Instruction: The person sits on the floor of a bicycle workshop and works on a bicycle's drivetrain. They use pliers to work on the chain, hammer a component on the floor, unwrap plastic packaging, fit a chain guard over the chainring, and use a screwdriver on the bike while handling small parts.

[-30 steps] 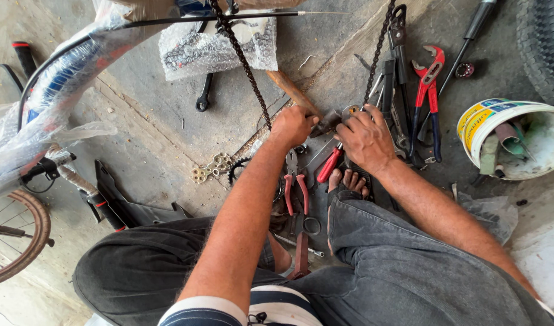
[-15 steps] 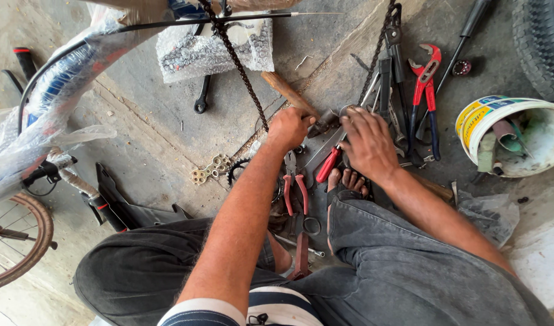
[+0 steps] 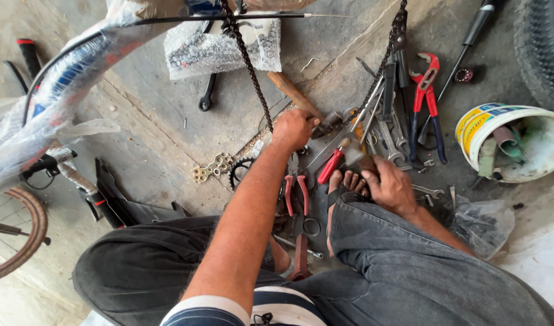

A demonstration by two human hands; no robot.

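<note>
Wooden hammer handle [image 3: 292, 93] is lying under your left hand [image 3: 293, 128], fingers curling closed; your right hand [image 3: 390, 187] is gripping a small tool [image 3: 353, 152].

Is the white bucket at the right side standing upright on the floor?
No, the white bucket lies tipped on its side, its open mouth facing the camera with rags inside.

The floor [image 3: 156, 115] is bare grey concrete, stained and scuffed, with a straight joint running diagonally from upper right toward the middle. Soft daylight falls evenly, with weak shadows. At the lower right corner a paler slab [image 3: 539, 265] meets the floor. No walls or windows show.
</note>
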